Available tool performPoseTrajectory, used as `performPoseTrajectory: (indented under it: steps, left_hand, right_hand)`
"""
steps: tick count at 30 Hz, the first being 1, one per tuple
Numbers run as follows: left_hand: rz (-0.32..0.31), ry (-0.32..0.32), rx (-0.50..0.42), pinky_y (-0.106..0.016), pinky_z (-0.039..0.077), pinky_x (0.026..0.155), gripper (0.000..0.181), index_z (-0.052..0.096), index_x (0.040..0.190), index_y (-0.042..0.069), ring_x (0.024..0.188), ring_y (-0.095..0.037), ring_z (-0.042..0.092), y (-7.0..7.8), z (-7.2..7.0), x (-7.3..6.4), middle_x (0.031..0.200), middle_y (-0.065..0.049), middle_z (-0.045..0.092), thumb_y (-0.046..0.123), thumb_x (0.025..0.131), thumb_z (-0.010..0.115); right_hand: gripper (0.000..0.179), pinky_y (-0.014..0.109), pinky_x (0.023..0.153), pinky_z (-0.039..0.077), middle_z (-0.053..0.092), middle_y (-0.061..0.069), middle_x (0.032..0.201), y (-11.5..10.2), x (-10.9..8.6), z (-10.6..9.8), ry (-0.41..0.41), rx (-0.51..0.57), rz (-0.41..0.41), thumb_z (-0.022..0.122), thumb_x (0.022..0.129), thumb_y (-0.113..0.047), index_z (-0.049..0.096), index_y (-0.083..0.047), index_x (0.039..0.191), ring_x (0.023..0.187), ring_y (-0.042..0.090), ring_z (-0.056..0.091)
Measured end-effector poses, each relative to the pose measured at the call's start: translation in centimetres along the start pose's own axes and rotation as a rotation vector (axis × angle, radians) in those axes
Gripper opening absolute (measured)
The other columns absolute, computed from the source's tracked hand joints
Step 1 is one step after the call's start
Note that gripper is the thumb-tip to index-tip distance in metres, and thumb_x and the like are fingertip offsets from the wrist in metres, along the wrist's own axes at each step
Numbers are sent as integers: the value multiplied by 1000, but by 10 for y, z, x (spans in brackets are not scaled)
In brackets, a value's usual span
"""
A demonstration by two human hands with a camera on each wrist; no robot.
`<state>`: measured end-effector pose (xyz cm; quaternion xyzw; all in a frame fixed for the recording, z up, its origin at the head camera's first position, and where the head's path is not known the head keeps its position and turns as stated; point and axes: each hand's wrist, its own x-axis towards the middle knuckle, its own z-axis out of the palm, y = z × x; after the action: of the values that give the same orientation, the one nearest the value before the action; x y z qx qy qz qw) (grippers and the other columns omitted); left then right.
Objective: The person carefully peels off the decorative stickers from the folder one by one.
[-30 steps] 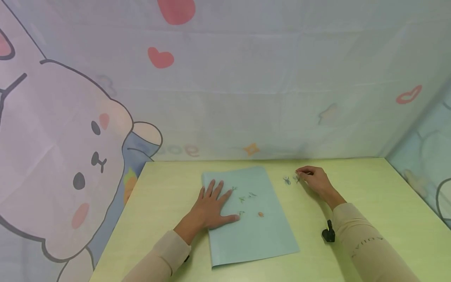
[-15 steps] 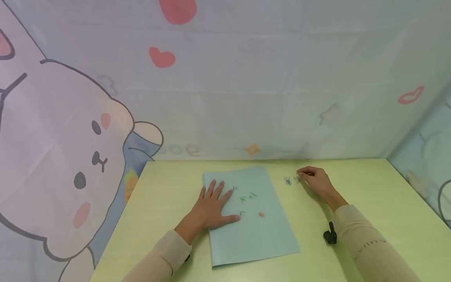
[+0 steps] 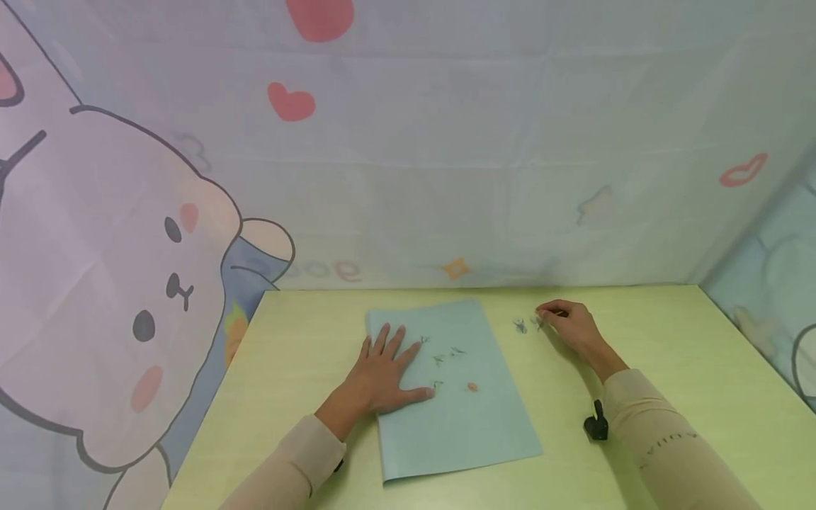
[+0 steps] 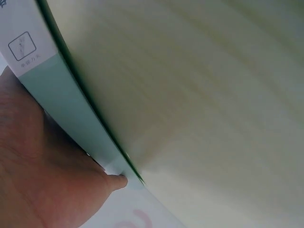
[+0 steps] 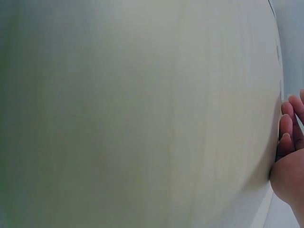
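A pale blue-green file folder (image 3: 462, 432) lies on the table, its labelled spine (image 4: 71, 90) showing in the left wrist view. My left hand (image 3: 382, 379) rests on its left side with fingers spread. Several small green sprig-like pieces (image 3: 438, 359) and one orange piece (image 3: 472, 387) are on the cover; whether they are loose or stuck on cannot be told. To the right of the folder, my right hand (image 3: 574, 329) pinches at a small dark bluish piece (image 3: 537, 323), partly hidden by the fingertips. A similar bluish piece (image 3: 520, 326) lies just left of it.
The light yellow-green table (image 3: 688, 375) reaches back to a hanging printed cloth (image 3: 478, 163). A black device (image 3: 596, 425) juts from the right sleeve. A large cartoon rabbit (image 3: 127, 283) is printed on the cloth at left.
Both hands and the folder stay in nearly the same places. The head view shifts very slightly.
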<state>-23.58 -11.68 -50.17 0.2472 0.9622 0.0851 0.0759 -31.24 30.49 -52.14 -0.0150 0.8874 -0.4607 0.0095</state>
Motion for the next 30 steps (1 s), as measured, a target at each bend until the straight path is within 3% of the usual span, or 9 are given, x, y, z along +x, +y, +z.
performPoseTrajectory:
  steps: [10,18,23,30]
  left_hand:
    - [3,4,2,-65,8,127,96,31,169,23,163,-40,0,5,3,2,177,-13,11,81,95,51]
    - [17,-5,29,-63,4,127,98,28,170,24,163,-38,-3,13,-1,11,178,-11,7,83,94,49]
    - [8,-14,22,-63,4,128,102,24,171,23,163,-37,-4,15,2,11,178,-11,6,84,94,48]
    - [1,-14,28,-63,6,128,106,22,171,17,163,-37,-3,18,6,12,178,-11,7,85,93,47]
  right_hand:
    - [40,34,85,51,65,21,129,-1,-6,-7,18,7,23,58,111,-29,68,0,136,108,29,62]
    - [46,27,83,52,65,18,128,-1,-15,-16,87,97,67,61,110,-34,67,1,138,105,23,61]
    - [48,29,83,53,65,20,128,1,-16,-15,107,132,53,61,109,-35,67,3,138,104,23,63]
    - [47,30,77,55,67,20,125,-8,-21,-10,98,82,19,63,109,-37,70,1,135,102,29,65]
